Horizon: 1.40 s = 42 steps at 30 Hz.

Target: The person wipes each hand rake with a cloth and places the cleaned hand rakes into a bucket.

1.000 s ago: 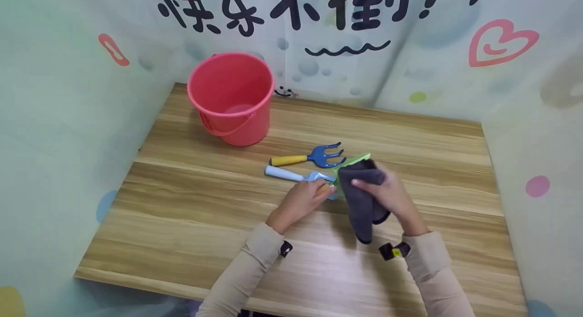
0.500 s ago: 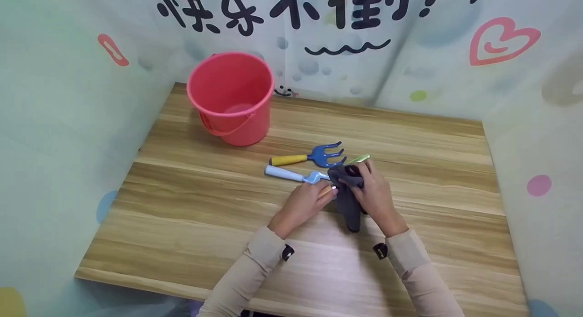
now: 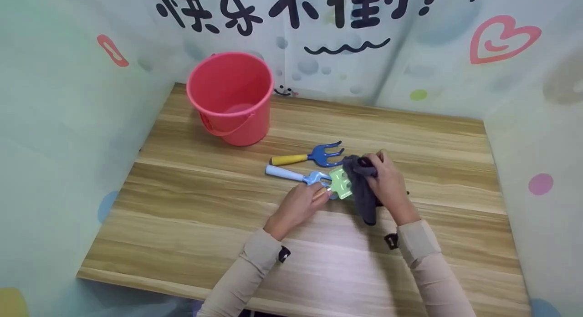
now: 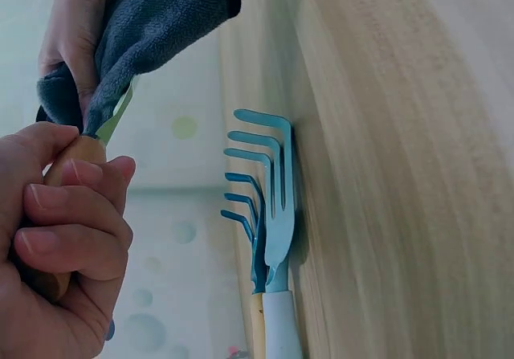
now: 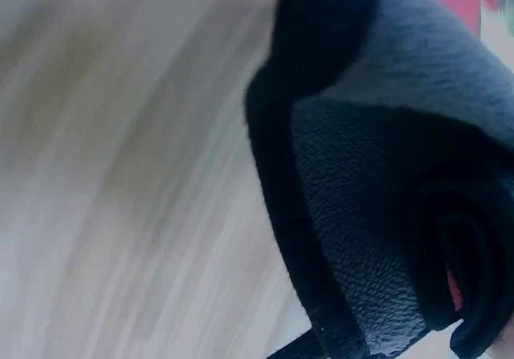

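My left hand (image 3: 295,208) grips the wooden handle (image 4: 86,150) of a small garden tool. Its flat green head (image 3: 340,183) has holes in it and points to the right. A dark grey cloth (image 3: 363,191) with black edging is bunched in my right hand (image 3: 389,182), pressed against the far end of the green head and hiding that end. The cloth (image 5: 353,214) fills much of the right wrist view, with the fingers mostly out of sight. Just beyond the left hand lies a light blue hand fork (image 3: 284,173), partly covered by the green tool.
A dark blue hand rake (image 3: 324,155) with a yellow handle lies behind the light blue fork. At the back left of the wooden table (image 3: 182,226) stands a red bucket (image 3: 248,130), its handle hanging down. Printed curtains (image 3: 432,71) surround the table.
The right hand and cloth have moved left over the green head, then back right toward its tip, baring the near part. The left hand has stayed nearly in place, gripping the handle.
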### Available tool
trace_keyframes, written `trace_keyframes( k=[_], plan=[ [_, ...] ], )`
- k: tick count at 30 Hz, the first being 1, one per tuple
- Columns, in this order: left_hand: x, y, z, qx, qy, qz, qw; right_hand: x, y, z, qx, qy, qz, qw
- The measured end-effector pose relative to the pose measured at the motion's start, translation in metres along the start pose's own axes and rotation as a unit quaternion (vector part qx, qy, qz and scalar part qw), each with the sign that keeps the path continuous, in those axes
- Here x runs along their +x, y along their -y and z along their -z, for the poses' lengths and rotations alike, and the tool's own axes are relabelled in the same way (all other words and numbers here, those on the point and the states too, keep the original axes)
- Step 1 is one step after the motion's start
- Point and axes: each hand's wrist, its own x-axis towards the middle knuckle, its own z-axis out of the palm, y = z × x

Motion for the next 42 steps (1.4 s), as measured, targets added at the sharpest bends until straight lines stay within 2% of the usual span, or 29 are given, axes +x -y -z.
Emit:
trace_keyframes(
  k=[4, 7, 11, 13, 16, 19, 23, 25, 28, 31, 33, 38, 42],
  plan=[
    [-0.002, 0.004, 0.0, -0.001, 0.001, 0.01, 0.9999, 0.004, -0.008, 0.005, -0.006, 0.007, -0.01, 0.9999],
    [-0.003, 0.004, 0.002, -0.001, 0.016, 0.019, 0.9997, 0.004, -0.015, 0.008, -0.03, -0.006, -0.016, 0.9994],
    [-0.002, 0.0, 0.007, -0.021, 0.046, 0.022, 0.9985, 0.003, -0.026, 0.014, -0.084, -0.047, -0.041, 0.9945],
    [-0.001, -0.001, 0.01, -0.027, 0.051, 0.025, 0.998, 0.003, -0.028, 0.018, -0.087, -0.072, -0.065, 0.9915],
    [0.001, 0.001, 0.013, -0.027, 0.047, 0.043, 0.9976, 0.002, -0.025, 0.026, -0.031, -0.105, -0.098, 0.9891],
    [0.002, 0.005, 0.012, -0.025, 0.034, 0.068, 0.9968, 0.002, -0.014, 0.031, 0.052, -0.114, -0.096, 0.9876],
    [0.004, 0.004, 0.008, -0.02, -0.002, 0.062, 0.9979, 0.001, 0.008, 0.027, 0.13, -0.067, -0.06, 0.9874],
    [0.005, 0.001, 0.007, -0.014, -0.015, 0.052, 0.9985, -0.001, 0.021, 0.02, 0.151, -0.031, -0.052, 0.9866],
    [0.006, -0.004, 0.005, -0.012, -0.017, 0.045, 0.9988, -0.004, 0.036, 0.009, 0.162, 0.008, -0.045, 0.9857],
    [0.007, -0.009, 0.005, -0.014, -0.011, 0.041, 0.999, -0.006, 0.044, -0.001, 0.145, 0.022, -0.036, 0.9886],
    [0.007, -0.01, 0.004, -0.016, -0.011, 0.036, 0.9992, -0.008, 0.045, -0.006, 0.113, 0.018, -0.022, 0.9932],
    [0.003, -0.01, 0.003, -0.027, -0.009, 0.029, 0.9992, -0.011, 0.04, -0.013, 0.036, -0.02, 0.018, 0.999],
    [0.002, -0.01, 0.003, -0.029, -0.005, 0.028, 0.9992, -0.011, 0.037, -0.013, 0.009, -0.05, 0.035, 0.9981]
  ],
)
